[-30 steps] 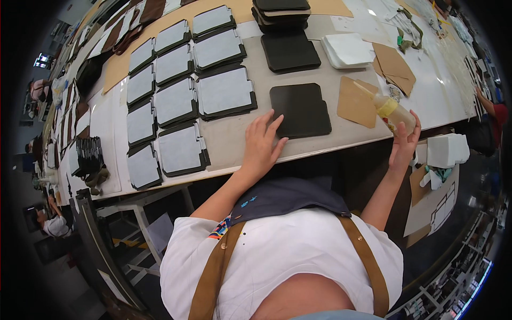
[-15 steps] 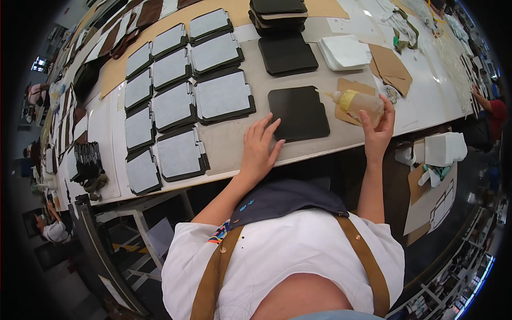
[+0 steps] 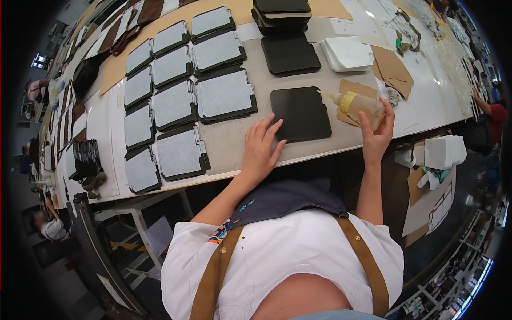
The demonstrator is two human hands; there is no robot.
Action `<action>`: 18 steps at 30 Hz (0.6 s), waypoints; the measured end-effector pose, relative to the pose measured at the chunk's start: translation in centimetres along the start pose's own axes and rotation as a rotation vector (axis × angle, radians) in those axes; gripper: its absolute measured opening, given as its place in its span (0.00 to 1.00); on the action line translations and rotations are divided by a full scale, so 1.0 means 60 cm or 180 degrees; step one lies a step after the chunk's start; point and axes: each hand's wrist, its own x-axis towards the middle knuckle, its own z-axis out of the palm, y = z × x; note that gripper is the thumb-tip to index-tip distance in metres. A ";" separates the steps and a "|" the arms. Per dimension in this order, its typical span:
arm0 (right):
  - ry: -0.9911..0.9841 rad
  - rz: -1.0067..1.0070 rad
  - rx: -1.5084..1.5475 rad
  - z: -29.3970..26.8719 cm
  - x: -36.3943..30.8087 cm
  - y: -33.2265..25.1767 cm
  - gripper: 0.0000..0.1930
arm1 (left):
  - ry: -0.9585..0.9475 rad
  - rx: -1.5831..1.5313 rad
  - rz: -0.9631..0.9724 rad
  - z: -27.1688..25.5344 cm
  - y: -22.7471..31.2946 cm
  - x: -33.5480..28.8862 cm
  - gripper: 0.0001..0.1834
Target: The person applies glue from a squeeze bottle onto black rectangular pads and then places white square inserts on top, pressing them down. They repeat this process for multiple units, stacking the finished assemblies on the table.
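Directly before me a flat black panel (image 3: 301, 114) with rounded corners lies on the table. My left hand (image 3: 260, 144) rests at its left edge, fingers spread, fingertips touching the panel or the table just beside it. A clear squeeze bottle (image 3: 368, 109) with a yellow band is gripped in my right hand (image 3: 379, 130). The bottle is tipped on its side, its thin nozzle pointing left at the panel's upper right corner. Whether the tip touches the panel I cannot tell. Brown card pieces (image 3: 346, 116) lie under the bottle.
Stacks of black panels topped with pale grey sheets (image 3: 225, 93) fill the left. Behind the panel lie another black panel (image 3: 289, 53), a taller black stack (image 3: 281, 16) and white sheets (image 3: 346, 53). Brown card (image 3: 392, 69) sits at right. Other people work at both sides.
Almost nothing differs. The whole view has shifted very slightly, while both hands, the bottle and the panel keep about the same places relative to each other.
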 end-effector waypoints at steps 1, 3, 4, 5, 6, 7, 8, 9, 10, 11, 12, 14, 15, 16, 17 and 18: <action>0.0004 -0.0012 -0.0019 0.000 0.000 0.000 0.32 | -0.0001 0.0001 0.0000 0.000 0.000 0.000 0.29; 0.0015 -0.0060 -0.0073 0.000 -0.002 0.002 0.32 | -0.0004 0.0005 0.0002 0.000 0.001 0.001 0.29; 0.0019 -0.0085 -0.0097 0.000 -0.003 0.003 0.32 | -0.0001 0.0007 0.0004 -0.001 0.001 0.001 0.29; 0.0028 -0.0151 -0.0177 0.001 -0.003 0.002 0.32 | 0.0002 0.0010 0.0005 -0.001 0.001 0.000 0.29; 0.0037 -0.0218 -0.0256 0.003 -0.005 0.000 0.32 | 0.0005 0.0014 0.0007 -0.001 0.001 0.000 0.29; 0.0049 -0.0284 -0.0343 0.005 -0.006 -0.003 0.32 | 0.0006 0.0008 0.0009 -0.002 0.002 0.001 0.29; 0.0028 -0.0265 -0.0309 0.007 -0.007 -0.004 0.32 | 0.0007 0.0003 0.0010 -0.002 0.002 0.001 0.29; 0.0006 -0.0247 -0.0276 0.009 -0.009 -0.005 0.32 | 0.0008 -0.0002 0.0011 -0.002 0.002 0.001 0.29; -0.0012 -0.0229 -0.0240 0.012 -0.011 -0.006 0.32 | 0.0007 -0.0005 0.0009 -0.002 0.002 0.001 0.29; -0.0028 -0.0209 -0.0205 0.014 -0.013 -0.006 0.32 | 0.0007 -0.0009 0.0006 -0.001 0.002 0.001 0.29; -0.0045 -0.0189 -0.0170 0.017 -0.014 -0.006 0.32 | 0.0007 -0.0012 0.0003 -0.001 0.002 0.001 0.29; -0.0078 -0.0219 -0.0173 0.025 -0.017 -0.011 0.32 | 0.0008 -0.0014 0.0007 -0.001 0.001 0.001 0.29; -0.0095 -0.0270 -0.0213 0.030 -0.019 -0.016 0.32 | 0.0009 -0.0015 0.0008 -0.001 0.001 0.001 0.29; -0.0114 -0.0322 -0.0249 0.033 -0.020 -0.019 0.32 | 0.0011 -0.0008 0.0011 -0.002 0.001 0.001 0.29; -0.0144 -0.0330 -0.0265 0.036 -0.020 -0.020 0.32 | 0.0015 -0.0001 0.0013 -0.002 0.001 0.001 0.29; -0.0176 -0.0338 -0.0279 0.039 -0.020 -0.020 0.32 | 0.0019 0.0007 0.0014 -0.002 0.001 0.001 0.29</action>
